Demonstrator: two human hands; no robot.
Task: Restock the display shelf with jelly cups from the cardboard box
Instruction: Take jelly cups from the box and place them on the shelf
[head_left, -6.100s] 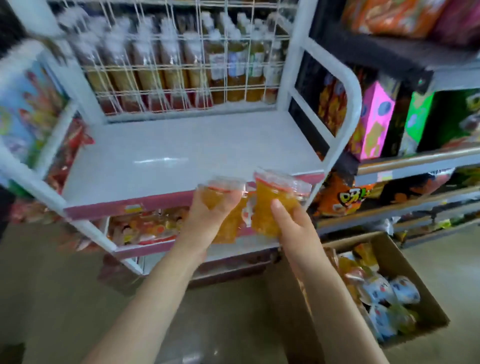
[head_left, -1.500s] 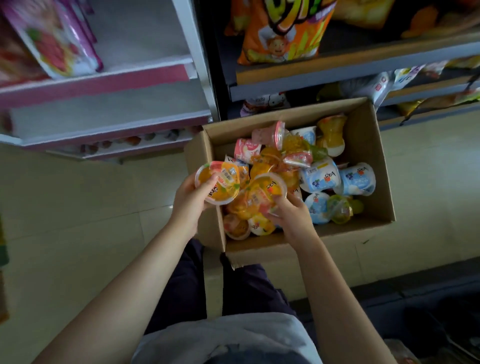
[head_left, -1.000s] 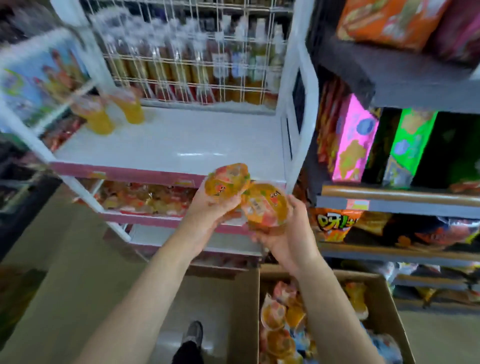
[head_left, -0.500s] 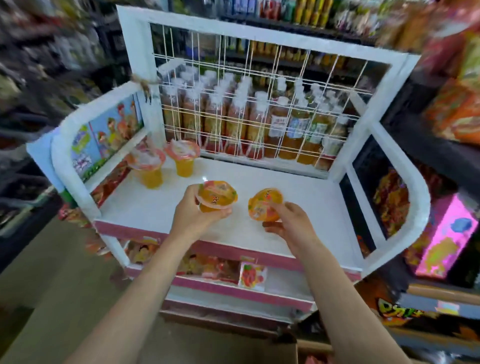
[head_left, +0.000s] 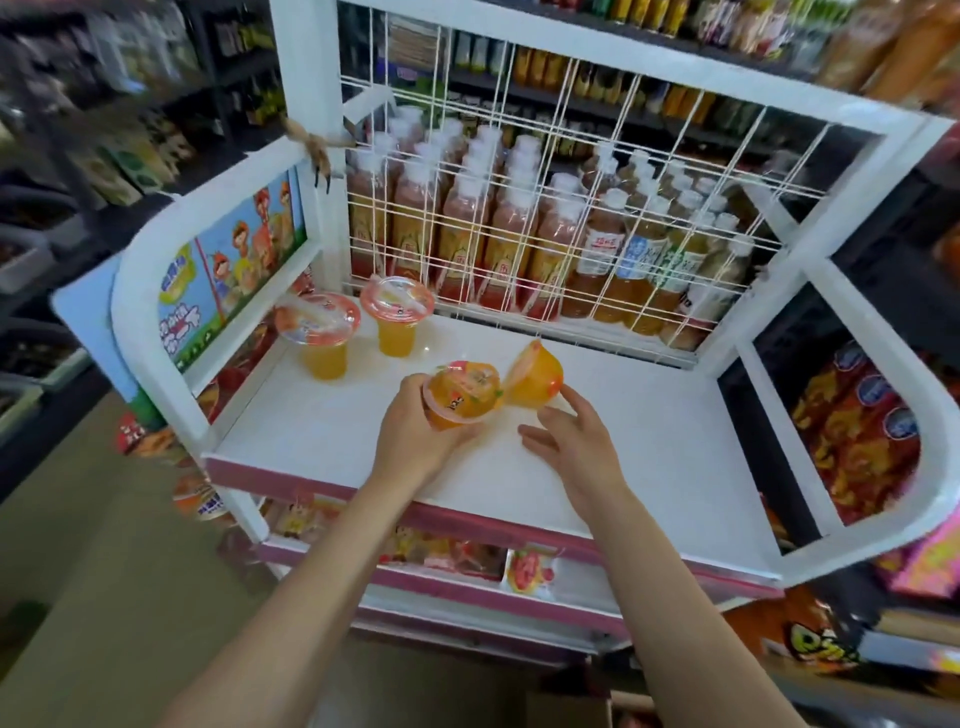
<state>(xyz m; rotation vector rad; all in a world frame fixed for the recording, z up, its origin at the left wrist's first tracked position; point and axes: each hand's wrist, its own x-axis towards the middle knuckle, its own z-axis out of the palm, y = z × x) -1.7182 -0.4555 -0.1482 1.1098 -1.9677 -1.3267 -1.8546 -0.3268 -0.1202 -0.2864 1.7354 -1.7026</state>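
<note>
On the white top shelf (head_left: 623, 415), an orange jelly cup (head_left: 535, 375) lies tipped on its side, its lid facing left and away. It sits just past the fingertips of the right hand (head_left: 569, 441), whose grip is open with nothing in it. That hand is the nearer one to stand it up. The left hand (head_left: 415, 436) holds a second jelly cup (head_left: 462, 397) tight, lid up, just beside the tipped one. Two more cups (head_left: 358, 332) stand upright at the back left.
</note>
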